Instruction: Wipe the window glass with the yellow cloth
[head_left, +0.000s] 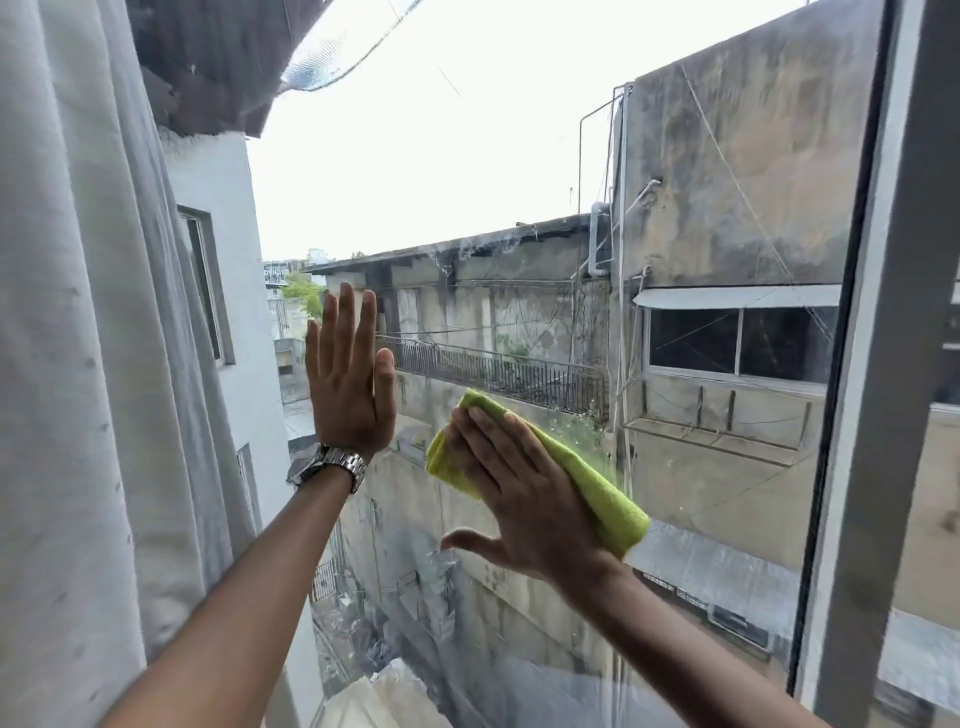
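The window glass (467, 182) fills the middle of the head view, with grey buildings and bright sky behind it. My right hand (524, 493) lies flat on the yellow cloth (608, 493) and presses it against the lower middle of the pane, fingers pointing up and to the left. The cloth shows above my fingertips and to the right of my palm. My left hand (348, 374), a metal watch on its wrist, rests flat on the glass to the left of the cloth, fingers straight up and holding nothing.
A pale curtain (88, 338) hangs down the whole left side, close to my left arm. The grey window frame (893, 364) runs down the right edge of the pane. Smears show on the lower glass.
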